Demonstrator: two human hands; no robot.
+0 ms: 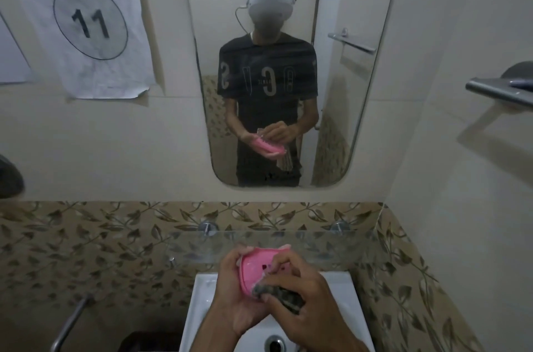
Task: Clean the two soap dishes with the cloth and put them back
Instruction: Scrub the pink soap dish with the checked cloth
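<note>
From the head view I note the left hand (233,291) holding a pink soap dish (256,271) above the white sink (199,302), in front of the glass shelf (288,239). The dish is tilted on edge, its hollow side turned toward the camera, with dark drain slots visible in its floor. The left fingers are curled round the dish's far left rim, and the palm supports it from below.

The right hand (305,296) is over the right part of the dish. Its fingers are curled and pressed together, pinching a dark, bunched cloth (278,294) against the lower inner rim of the dish. The cloth touches the dish; part of it trails under the right palm. A second pink edge shows just behind the right fingers, at the shelf; I cannot tell whether it is the second dish.

The sink's drain (277,344) sits at the bottom edge of the view. A mirror (369,92) on the wall reflects the person holding the dish. A paper sign (86,19) marked "WORKSTATION 11" hangs to its left. A metal rail (499,90) projects from the right wall. Leaf-patterned tiles (86,236) line the wall behind the sink.
</note>
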